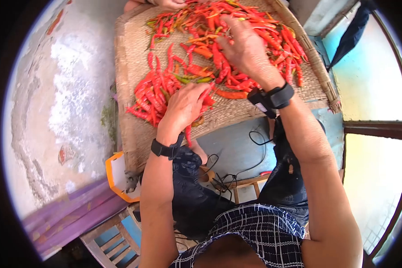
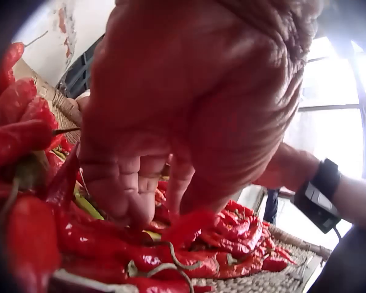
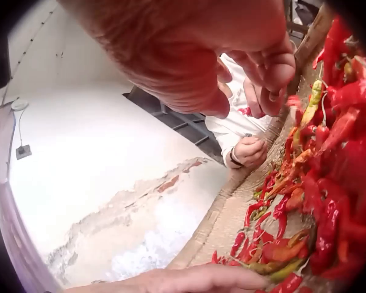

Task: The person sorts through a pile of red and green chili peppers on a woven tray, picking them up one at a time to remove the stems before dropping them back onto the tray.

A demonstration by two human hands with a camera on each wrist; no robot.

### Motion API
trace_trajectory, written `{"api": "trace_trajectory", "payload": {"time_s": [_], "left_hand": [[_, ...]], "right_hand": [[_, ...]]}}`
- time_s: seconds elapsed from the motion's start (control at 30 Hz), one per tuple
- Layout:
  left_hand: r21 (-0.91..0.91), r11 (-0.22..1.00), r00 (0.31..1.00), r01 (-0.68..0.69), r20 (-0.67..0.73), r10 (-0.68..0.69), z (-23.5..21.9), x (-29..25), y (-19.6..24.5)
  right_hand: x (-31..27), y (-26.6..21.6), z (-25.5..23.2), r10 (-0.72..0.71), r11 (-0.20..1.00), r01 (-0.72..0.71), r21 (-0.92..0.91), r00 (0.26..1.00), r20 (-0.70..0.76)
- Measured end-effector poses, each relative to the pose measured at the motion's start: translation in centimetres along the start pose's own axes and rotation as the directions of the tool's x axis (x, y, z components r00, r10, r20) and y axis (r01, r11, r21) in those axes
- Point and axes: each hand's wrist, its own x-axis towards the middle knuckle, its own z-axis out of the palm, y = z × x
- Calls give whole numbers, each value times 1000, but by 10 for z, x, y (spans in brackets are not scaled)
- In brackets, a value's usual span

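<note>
In the head view, my left hand is over the smaller heap of red chili peppers, its fingers bent downward. A red chili pepper lies at the thumb tip in the left wrist view, pinched against the fingers, which partly hide it. My right hand hovers at the larger chili heap, thumb and fingers spread apart. Nothing shows between them in the head view. A few green chili peppers lie just beyond the left fingertips. Both heaps rest on a woven tray.
Another person's hand is at the tray's far edge. A worn wall stands to the left, a window to the right. Below the tray are black cables, an orange-rimmed container and a wooden chair.
</note>
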Motion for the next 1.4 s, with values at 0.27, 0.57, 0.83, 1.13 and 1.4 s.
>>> {"api": "trace_trajectory", "payload": {"time_s": [0.27,0.57,0.83,1.13,1.4], "left_hand": [[114,992,991,-50,132,35,-1,2,7],[-198,960,950,198,-201,-238,-6,18,-8],[-844,524,929,114,-98,-358,-15,15,-10],[-818,575,958,-3,-168,-233,-14,19,-12],[-767,606,873,213,-128,-470,-30,18,-4]], "right_hand": [[-25,-29,8,-116,991,132,25,745,657],[-21,-17,15,-27,959,-77,273,933,358],[-7,-46,-8,-9,759,-417,501,761,648],[-2,-34,4,439,489,-713,502,699,565],[9,-10,-3,308,778,-443,445,887,345]]}}
